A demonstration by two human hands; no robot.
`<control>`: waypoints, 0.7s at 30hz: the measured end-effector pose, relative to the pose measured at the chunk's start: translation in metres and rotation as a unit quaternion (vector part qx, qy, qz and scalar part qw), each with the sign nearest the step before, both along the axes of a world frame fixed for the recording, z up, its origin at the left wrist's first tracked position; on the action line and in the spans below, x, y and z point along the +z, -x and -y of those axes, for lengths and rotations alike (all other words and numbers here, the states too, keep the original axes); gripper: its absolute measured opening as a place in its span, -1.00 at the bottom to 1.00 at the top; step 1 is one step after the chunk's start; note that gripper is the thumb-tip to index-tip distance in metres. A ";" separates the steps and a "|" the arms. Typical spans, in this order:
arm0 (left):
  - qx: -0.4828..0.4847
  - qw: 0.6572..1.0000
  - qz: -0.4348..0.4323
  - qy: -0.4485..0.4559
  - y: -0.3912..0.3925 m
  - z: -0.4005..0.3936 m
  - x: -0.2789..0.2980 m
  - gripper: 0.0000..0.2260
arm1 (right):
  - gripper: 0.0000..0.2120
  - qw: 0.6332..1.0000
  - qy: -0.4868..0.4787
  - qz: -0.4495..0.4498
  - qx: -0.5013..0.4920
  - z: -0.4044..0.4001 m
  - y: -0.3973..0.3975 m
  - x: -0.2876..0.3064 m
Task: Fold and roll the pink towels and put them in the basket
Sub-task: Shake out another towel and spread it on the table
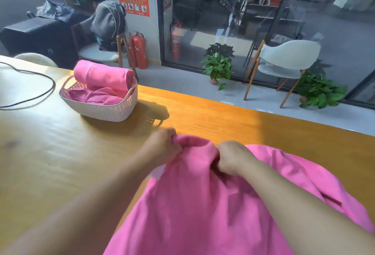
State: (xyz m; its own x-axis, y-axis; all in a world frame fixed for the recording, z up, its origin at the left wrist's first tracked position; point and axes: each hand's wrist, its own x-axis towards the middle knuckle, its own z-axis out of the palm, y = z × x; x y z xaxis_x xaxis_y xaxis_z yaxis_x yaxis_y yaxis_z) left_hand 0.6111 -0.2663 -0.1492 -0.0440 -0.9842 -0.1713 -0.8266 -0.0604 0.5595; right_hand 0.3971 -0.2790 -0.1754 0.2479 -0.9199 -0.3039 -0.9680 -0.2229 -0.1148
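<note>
While the pink towel [203,204] drapes over the wooden table [60,153] at 6 o'clock, left hand [165,146] and right hand [231,157] each pinch its far edge; basket [105,110] with rolled towel [103,75] sits at 10 o'clock.

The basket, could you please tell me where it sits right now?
In the head view the basket stands on the wooden table, far left of both hands, with a black cable to its left.

The glass wall [263,21] bears the white numbers "04" and "03".
</note>
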 end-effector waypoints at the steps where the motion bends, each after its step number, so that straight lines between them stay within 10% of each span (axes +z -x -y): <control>1: 0.015 0.996 -0.005 0.086 -0.005 0.010 0.012 -0.85 | -0.80 0.999 0.046 0.008 -0.013 0.005 0.002 0.008; 6: -0.001 0.896 0.023 0.443 -0.025 0.044 0.040 -0.80 | -0.95 0.963 0.235 0.122 -0.050 0.019 0.003 0.039; 12: 0.011 0.974 0.176 0.140 -0.041 0.040 -0.043 -0.78 | -0.67 0.996 0.070 0.021 -0.050 0.030 -0.011 0.029; 21: 0.067 0.977 0.123 0.159 -0.014 0.009 -0.075 -0.22 | -0.61 0.997 -0.016 0.068 -0.022 0.054 -0.043 0.001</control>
